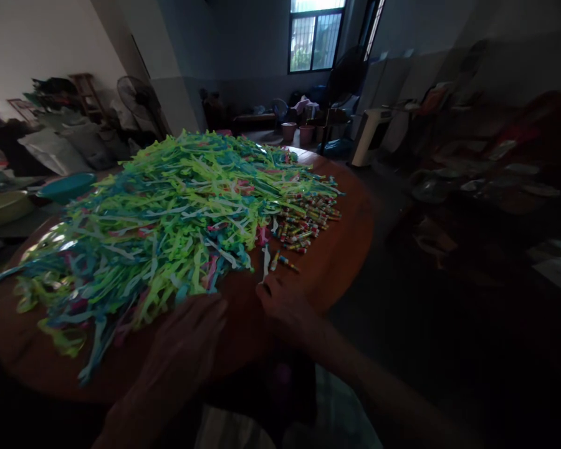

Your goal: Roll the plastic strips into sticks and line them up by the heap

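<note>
A big heap of thin green, blue, pink and white plastic strips (168,218) covers most of a round brown table (341,243). Beside it on the right lies a cluster of small coloured tubes (306,221). My left hand (187,340) rests flat near the table's front edge, fingers apart, touching the heap's near fringe. My right hand (280,302) lies on the wood just below a white strip (265,262) and two loose tubes (283,260), a finger pointing at them. The dim light hides whether either hand holds anything small.
A teal bowl (68,186) and a yellow basin (2,209) stand at the left. A standing fan (138,103) is behind them. Pots (299,132), a white appliance (369,134) and a dark cluttered shelf area (486,181) fill the back and right.
</note>
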Demonstrator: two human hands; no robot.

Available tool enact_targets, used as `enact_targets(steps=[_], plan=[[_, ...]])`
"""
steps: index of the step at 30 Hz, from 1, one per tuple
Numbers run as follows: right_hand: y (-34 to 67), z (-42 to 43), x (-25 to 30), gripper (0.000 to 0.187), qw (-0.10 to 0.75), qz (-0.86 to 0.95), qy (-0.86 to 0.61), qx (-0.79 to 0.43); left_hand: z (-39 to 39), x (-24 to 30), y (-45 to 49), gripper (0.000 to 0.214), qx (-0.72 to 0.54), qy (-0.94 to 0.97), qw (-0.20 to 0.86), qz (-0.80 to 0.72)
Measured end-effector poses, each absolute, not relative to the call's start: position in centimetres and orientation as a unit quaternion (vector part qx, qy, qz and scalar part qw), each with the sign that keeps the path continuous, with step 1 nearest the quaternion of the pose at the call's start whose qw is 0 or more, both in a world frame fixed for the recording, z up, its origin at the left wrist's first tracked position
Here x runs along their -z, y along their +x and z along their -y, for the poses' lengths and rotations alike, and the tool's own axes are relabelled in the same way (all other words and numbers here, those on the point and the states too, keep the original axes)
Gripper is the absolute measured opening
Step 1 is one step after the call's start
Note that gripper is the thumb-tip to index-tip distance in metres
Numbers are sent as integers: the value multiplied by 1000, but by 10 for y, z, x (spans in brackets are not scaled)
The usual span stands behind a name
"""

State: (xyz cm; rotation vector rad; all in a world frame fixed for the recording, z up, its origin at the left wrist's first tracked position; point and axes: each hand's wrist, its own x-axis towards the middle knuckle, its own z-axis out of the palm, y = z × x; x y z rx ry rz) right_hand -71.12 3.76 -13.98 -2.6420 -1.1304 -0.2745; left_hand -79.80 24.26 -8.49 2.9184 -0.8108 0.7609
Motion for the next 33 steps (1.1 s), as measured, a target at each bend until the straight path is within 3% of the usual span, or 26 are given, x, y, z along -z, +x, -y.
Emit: enact_targets(steps=[4, 8, 15, 21, 24, 29, 33], plan=[[-723, -20, 153, 29, 232, 415, -872, 111, -213, 95, -764, 37, -175, 943, 6, 283], [-712, 1, 161, 34, 320, 295, -879, 197, -198, 99, -740, 55, -94, 945, -12, 312], [-668, 11, 148, 36, 214, 228, -939, 145, -192, 102, -735, 36, -39, 932, -64, 355], [-662, 13, 158, 28, 209, 262, -930, 149, -189, 83, -735, 35, -76, 921, -32, 380], [-667, 19, 169, 28, 291, 271, -903, 163, -194, 76, -732, 40, -54, 919, -39, 388], [-683, 28, 173, 24, 506, 278, -801, 159, -200, 81, -728, 51, 4, 915, -76, 397], [-694, 30, 169, 25, 668, 232, -704, 67, -191, 87, -727, 38, 8, 910, -130, 394]])
